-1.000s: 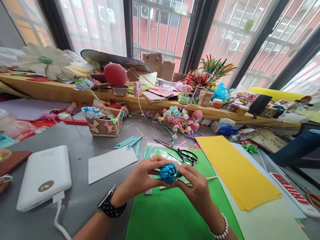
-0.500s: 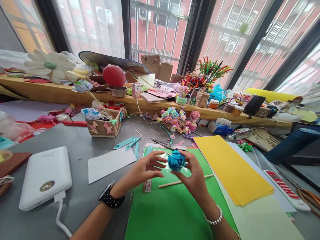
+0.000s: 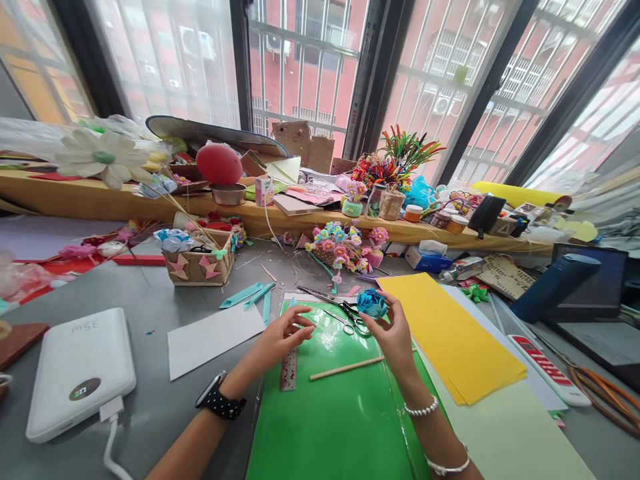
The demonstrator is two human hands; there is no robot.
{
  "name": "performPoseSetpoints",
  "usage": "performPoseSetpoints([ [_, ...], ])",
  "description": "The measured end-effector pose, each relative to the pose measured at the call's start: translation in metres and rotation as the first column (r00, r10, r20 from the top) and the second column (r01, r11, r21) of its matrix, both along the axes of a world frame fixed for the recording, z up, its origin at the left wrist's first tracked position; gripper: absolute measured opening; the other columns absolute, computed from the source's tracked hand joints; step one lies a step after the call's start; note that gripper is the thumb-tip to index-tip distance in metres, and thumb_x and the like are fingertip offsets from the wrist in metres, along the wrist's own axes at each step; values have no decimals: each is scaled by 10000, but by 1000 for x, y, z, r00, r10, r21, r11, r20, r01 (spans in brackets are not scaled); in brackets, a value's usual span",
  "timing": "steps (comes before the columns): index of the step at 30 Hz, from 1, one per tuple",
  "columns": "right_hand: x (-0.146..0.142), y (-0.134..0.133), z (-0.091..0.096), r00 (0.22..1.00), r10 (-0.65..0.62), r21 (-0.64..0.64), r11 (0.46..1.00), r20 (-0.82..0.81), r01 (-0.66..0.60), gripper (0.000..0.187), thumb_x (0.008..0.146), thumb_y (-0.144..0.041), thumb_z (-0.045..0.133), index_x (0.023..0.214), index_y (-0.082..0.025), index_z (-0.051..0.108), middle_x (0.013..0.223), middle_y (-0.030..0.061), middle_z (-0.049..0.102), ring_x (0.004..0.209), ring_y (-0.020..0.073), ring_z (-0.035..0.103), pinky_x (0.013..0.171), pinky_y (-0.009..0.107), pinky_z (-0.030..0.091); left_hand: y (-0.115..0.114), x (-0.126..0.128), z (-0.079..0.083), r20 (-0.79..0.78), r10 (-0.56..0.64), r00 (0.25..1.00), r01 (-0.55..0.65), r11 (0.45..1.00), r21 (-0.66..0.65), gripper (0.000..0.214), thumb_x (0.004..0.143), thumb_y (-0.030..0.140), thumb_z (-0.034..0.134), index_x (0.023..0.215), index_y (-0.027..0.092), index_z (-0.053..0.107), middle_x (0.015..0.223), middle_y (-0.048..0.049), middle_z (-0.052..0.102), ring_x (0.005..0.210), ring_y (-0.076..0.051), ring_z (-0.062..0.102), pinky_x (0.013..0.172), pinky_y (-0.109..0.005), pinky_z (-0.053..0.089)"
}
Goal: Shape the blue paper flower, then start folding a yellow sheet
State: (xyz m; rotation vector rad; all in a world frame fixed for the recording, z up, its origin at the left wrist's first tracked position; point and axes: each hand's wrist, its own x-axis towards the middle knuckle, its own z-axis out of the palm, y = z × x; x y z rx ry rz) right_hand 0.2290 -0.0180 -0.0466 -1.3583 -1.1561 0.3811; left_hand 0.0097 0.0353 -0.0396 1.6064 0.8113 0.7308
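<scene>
While the blue paper flower (image 3: 372,303) sat within the right hand's grasp, thumb and fingers curled round it, we saw no clear long axis. The left hand (image 3: 283,338), fingers loosely parted, holding nothing, hung farther off, above the ruler (image 3: 289,372). Against the earlier frame, we noted a wider gap between flower and left fingertips.

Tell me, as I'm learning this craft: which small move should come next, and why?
Probably set the blue paper flower on the green sheet, away from the black-handled scissors: its petals look layered, the right hand alone holds it, and the left hand looks free.
</scene>
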Motion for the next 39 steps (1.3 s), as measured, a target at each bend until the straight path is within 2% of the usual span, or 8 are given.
performPoseSetpoints([
  [8, 97, -12, 9, 905, -287, -45, 948, 315, 316, 536, 604, -496, 656, 1024, -169, 602, 987, 103, 621, 868, 245, 572, 701, 376, 501, 1, 2, -6, -77, 18, 997, -15, 999, 41, 413, 746, 422, 561, 1060, 169, 469, 928, -85, 615, 848, -221, 600, 754, -365, 463],
  [12, 173, -39, -8, 765, -496, -70, 819, 410, 569, 672, 593, -590, 574, 1059, -106, 571, 1005, 168, 598, 838, 297, 576, 714, 446, 458, -1, 4, -7, -90, -15, 996, 19, 999, 40, 410, 750, 399, 555, 1077, 166, 470, 941, -90, 621, 837, -218, 602, 752, -358, 466],
  [15, 225, -58, -18, 676, -543, -105, 736, 498, 669, 649, 573, -583, 564, 1007, -102, 605, 1040, 207, 582, 970, 372, 532, 790, 485, 410, -1, 3, -6, -89, -33, 996, 35, 999, 32, 401, 757, 385, 547, 1084, 167, 467, 949, -89, 621, 850, -212, 599, 761, -349, 464],
  [19, 279, -70, -19, 575, -601, -153, 606, 555, 781, 684, 661, -462, 519, 1169, -4, 504, 1136, 347, 495, 1104, 451, 442, 821, 526, 361, -3, 3, -4, -74, -38, 997, 39, 999, 16, 393, 761, 383, 547, 1078, 165, 469, 941, -87, 620, 860, -213, 596, 771, -350, 455],
  [22, 301, -71, -22, 577, -563, -199, 592, 591, 781, 670, 680, -328, 531, 1245, 14, 416, 1211, 364, 434, 1202, 421, 377, 855, 484, 368, -7, 4, 0, -37, -70, 997, 69, 998, -14, 394, 771, 416, 531, 1077, 176, 466, 931, -73, 620, 835, -199, 612, 742, -332, 464],
  [28, 274, -50, -41, 625, -436, -193, 699, 648, 688, 582, 711, -216, 400, 1229, 48, 384, 1256, 334, 414, 1267, 410, 287, 975, 548, 302, -11, 7, 7, 17, -100, 995, 100, 994, -39, 411, 768, 456, 526, 1070, 185, 467, 924, -67, 627, 821, -189, 620, 714, -313, 462],
  [34, 186, -10, -37, 681, -197, -153, 896, 705, 418, 513, 766, -251, 379, 1238, -51, 404, 1275, 202, 473, 1231, 310, 393, 1025, 482, 311, -7, 5, 3, -12, -66, 998, 66, 998, 0, 374, 779, 438, 505, 1046, 179, 470, 916, -73, 628, 821, -198, 627, 706, -318, 466],
  [39, 101, 8, -22, 684, 18, -172, 972, 730, 158, 461, 798, -312, 430, 1224, -135, 445, 1272, 145, 502, 1203, 267, 439, 1018, 464, 340, -5, 5, 0, -72, -42, 997, 47, 996, 70, 332, 803, 396, 461, 1051, 176, 473, 921, -76, 637, 819, -191, 640, 709, -307, 488],
])
